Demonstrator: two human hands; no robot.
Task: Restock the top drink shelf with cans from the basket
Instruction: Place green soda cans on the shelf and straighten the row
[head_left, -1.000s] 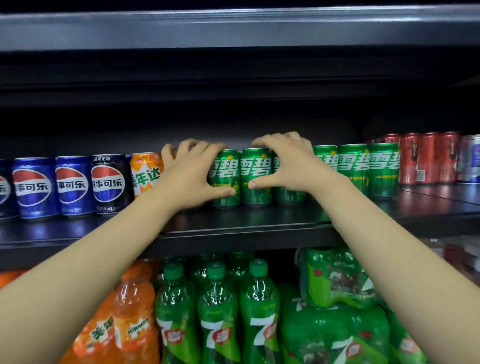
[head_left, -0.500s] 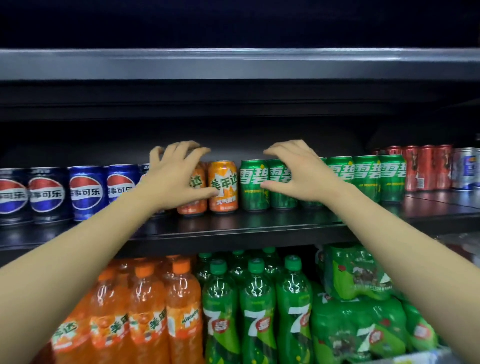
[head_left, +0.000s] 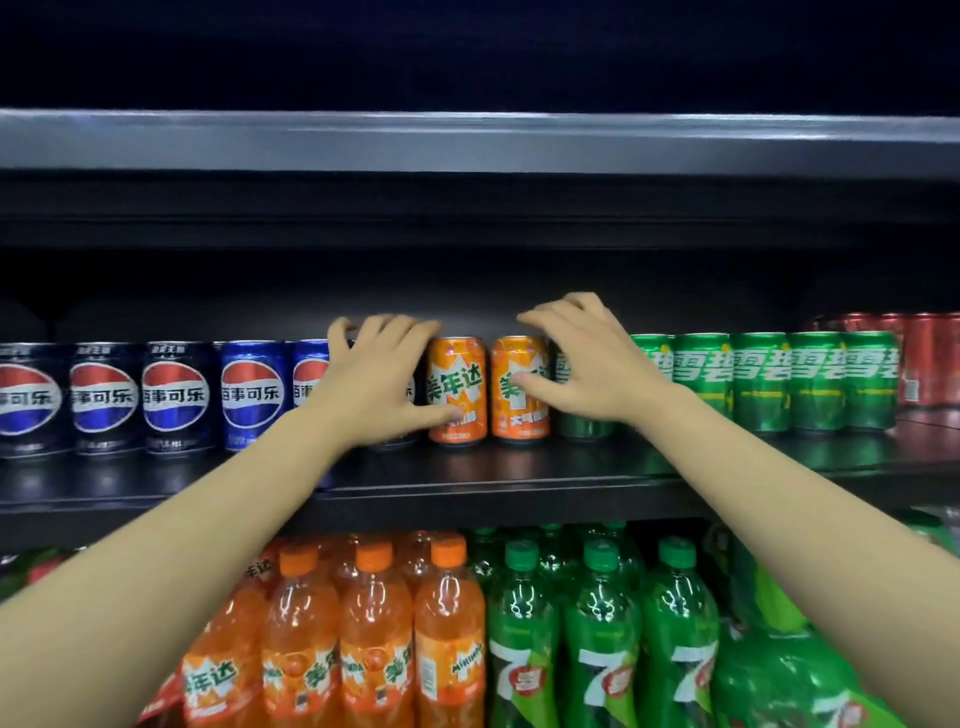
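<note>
On the top shelf (head_left: 467, 467) stands a row of cans. My left hand (head_left: 379, 379) curls over the can tops, its thumb pressing the front of the left orange Mirinda can (head_left: 457, 374); it hides most of a dark Pepsi can (head_left: 410, 389). My right hand (head_left: 587, 364) arches over the tops too, thumb on the front of the right orange Mirinda can (head_left: 519, 415), covering part of a green Sprite can (head_left: 576, 421). No basket is in view.
Pepsi cans (head_left: 176, 395) fill the shelf to the left, Sprite cans (head_left: 815, 379) to the right, red cans (head_left: 930, 364) at the far right. Orange Mirinda bottles (head_left: 374, 639) and green 7Up bottles (head_left: 602, 639) stand below. A grey shelf edge (head_left: 467, 140) runs overhead.
Both hands have moved left along the row, from the Sprite cans to the two orange cans. The view has shifted with them, showing more Pepsi cans.
</note>
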